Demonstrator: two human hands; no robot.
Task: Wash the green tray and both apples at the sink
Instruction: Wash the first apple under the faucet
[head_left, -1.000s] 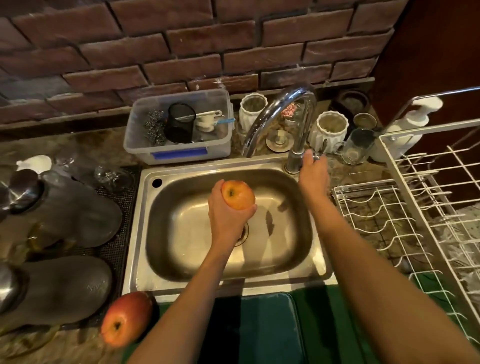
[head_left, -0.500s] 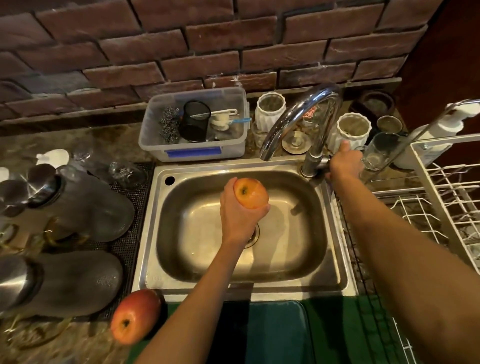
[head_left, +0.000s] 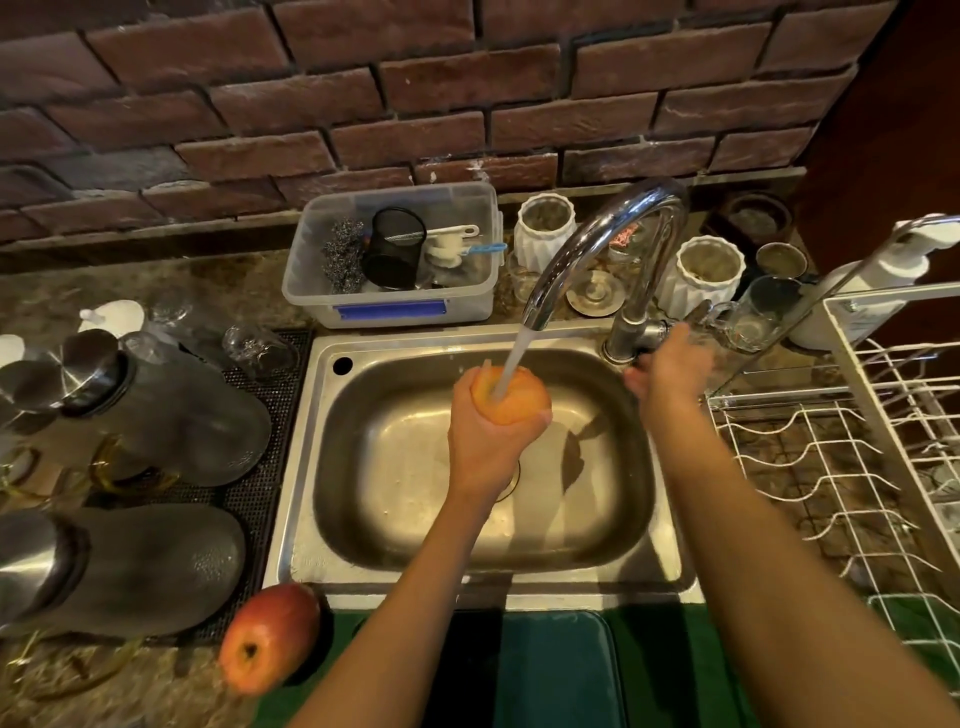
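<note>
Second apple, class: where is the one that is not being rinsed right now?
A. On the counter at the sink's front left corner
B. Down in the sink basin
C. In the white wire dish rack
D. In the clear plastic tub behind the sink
A: the second apple lies on the counter by the front left corner of the sink, while the left hand holds the other apple under the running water.

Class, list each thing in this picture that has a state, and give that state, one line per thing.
Tap: running.
Apple in left hand: held under the stream.
Second apple: lying on the counter.
Left hand: gripping an apple.
Right hand: at the tap handle.
Sink: holds no dishes.
</note>
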